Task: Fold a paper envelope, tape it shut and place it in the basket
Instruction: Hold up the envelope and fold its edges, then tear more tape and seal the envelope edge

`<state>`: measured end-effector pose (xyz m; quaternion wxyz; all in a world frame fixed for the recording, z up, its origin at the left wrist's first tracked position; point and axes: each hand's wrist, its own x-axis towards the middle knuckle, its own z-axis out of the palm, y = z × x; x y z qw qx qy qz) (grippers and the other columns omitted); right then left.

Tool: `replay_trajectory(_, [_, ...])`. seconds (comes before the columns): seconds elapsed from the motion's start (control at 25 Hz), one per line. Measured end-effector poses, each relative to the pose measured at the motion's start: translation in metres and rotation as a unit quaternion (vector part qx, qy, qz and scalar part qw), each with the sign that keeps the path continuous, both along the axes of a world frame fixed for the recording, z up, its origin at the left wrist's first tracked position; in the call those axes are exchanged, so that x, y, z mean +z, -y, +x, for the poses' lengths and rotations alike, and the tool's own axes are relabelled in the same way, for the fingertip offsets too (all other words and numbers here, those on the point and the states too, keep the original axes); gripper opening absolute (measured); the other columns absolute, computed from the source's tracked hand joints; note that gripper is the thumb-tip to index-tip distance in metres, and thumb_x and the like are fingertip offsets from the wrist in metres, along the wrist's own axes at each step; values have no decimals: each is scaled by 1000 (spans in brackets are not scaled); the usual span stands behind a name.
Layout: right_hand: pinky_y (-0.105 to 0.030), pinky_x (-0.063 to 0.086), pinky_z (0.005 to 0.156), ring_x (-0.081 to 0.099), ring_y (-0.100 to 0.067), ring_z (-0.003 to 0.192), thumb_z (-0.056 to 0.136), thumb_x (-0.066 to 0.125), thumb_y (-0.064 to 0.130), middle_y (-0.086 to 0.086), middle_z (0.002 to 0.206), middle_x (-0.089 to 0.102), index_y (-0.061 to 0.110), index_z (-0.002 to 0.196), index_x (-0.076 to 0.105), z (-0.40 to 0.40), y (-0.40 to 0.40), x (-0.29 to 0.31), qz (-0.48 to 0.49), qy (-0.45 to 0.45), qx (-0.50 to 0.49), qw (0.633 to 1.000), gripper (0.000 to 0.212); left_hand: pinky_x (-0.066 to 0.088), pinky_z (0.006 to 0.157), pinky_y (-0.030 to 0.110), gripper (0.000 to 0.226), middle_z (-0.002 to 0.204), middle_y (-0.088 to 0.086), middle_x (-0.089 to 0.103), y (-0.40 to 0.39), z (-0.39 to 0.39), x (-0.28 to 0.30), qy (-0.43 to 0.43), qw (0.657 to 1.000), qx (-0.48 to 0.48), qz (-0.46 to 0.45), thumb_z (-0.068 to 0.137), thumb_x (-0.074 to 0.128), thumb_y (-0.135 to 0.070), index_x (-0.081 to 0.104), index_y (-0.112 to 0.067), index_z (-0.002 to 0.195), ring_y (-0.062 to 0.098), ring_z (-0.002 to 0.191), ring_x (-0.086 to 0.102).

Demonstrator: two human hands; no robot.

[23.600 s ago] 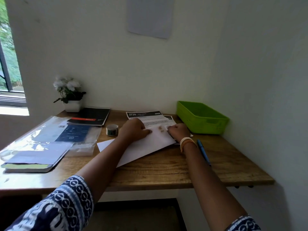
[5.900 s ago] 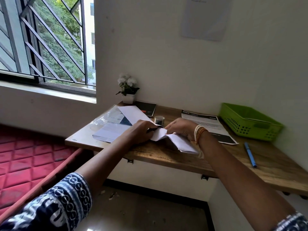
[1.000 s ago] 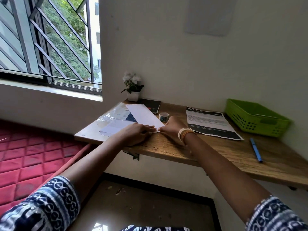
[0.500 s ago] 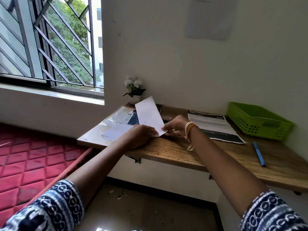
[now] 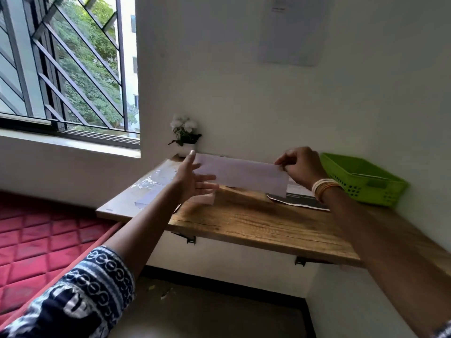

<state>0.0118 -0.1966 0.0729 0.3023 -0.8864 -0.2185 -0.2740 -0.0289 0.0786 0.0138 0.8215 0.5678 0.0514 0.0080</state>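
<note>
Envelope (image 5: 240, 175): we hold it above the wooden desk (image 5: 263, 220), left of the green basket (image 5: 366, 184). Our right hand (image 5: 301, 164) pinches its right edge; our left hand (image 5: 192, 179) is spread open at its left end.

Single head view, facing forward-down over desk (image 5: 256, 223).

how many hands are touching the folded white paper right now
1 for sure: the right hand pinches the right end of the folded white paper, held above the wooden desk. The left hand is open at its left end; contact cannot be confirmed.
</note>
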Motion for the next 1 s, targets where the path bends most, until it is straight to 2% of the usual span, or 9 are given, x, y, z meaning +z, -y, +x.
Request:
replay_trajectory(0.16, [-16,51,73,69,-15,75,71,63,-14,-2,76,74,10,77,77,-6,44,-15,-13,64,52,997,29,58,68,40,58,110,26,60,8,6,-2,-67,996,34,-51,87,46,-62,38,-15,121,37,86,68])
replay_trajectory(0.24, [-14,51,74,69,-15,75,73,68,-13,1,76,72,9,77,77,-8,62,-28,-12,60,65,996,24,58,58,31,46,102,22,63,14,6,-6,-58,998,14,8,92,54,-39,42,-9,126,30,74,68])
replay_trajectory(0.36, [-25,54,82,70,-14,78,71,72,-10,0,79,74,12,75,77,-7,83,-48,-40,11,56,998,23,52,43,23,34,86,17,65,23,9,-9,-71,979,33,186,89,61,-10,53,3,119,20,58,65])
replay_trajectory(0.52, [-34,55,87,68,-13,86,73,69,-3,3,87,73,24,75,75,-3,97,-65,-138,-92,20,986,27,56,58,31,15,78,11,69,35,14,-7,-33,858,84,506,81,72,-18,71,-6,91,17,58,62])
replay_trajectory(0.6, [-36,55,86,66,-10,88,74,68,2,8,90,70,29,76,72,-3,98,-66,-194,-122,2,973,28,57,69,34,14,85,8,70,36,18,-8,-9,803,111,586,80,73,-21,73,-11,90,18,71,64])
replay_trajectory(0.72, [-31,55,80,64,-10,84,75,66,9,9,86,68,34,75,69,2,88,-57,-241,-176,2,955,26,50,65,33,17,93,6,69,39,25,-9,9,751,134,646,79,72,-23,72,-14,94,20,81,62])
replay_trajectory(0.8, [-23,50,69,62,-10,78,77,69,16,10,79,65,33,75,68,8,70,-50,-242,-200,6,949,17,45,62,32,14,95,7,69,41,34,-9,31,746,174,642,82,66,-21,73,-16,93,22,79,60])
replay_trajectory(0.88, [-15,43,61,60,-6,75,76,68,14,11,77,64,29,80,71,17,44,-48,-205,-202,10,958,16,46,63,32,15,97,6,70,44,43,-7,64,770,208,600,84,63,-17,74,-17,94,20,79,59])
replay_trajectory(1.0, [-14,42,61,61,-8,75,73,63,6,5,79,66,20,89,73,33,-3,-51,-137,-187,38,972,23,54,84,39,22,112,6,65,47,63,-8,129,787,123,590,83,66,-15,71,-18,105,20,99,60])
